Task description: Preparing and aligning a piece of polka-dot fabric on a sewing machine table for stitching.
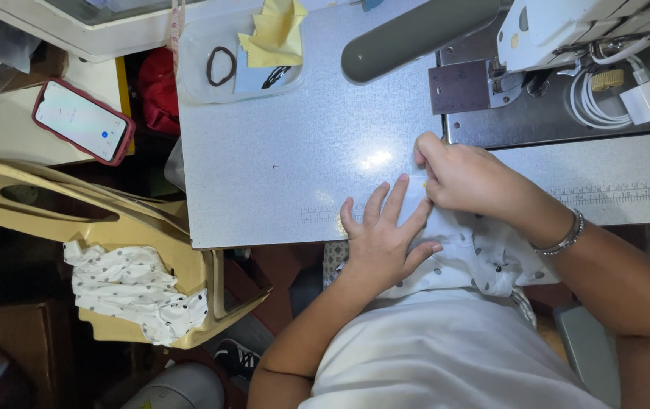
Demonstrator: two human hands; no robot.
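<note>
The left hand (382, 236) lies open, fingers spread flat on the dotted cloth (470, 254). The right hand (462, 179) pinches the cloth's far edge. The cloth runs lengthwise left to right along the table (279, 151) edge.

I count two hands, my left hand (380, 236) and right hand (462, 178), two pieces of white dotted fabric (484, 254) (134, 290), one phone (82, 121), one sewing machine (567, 30), one yellow cloth (275, 34), and one clear tray (196, 76).
</note>
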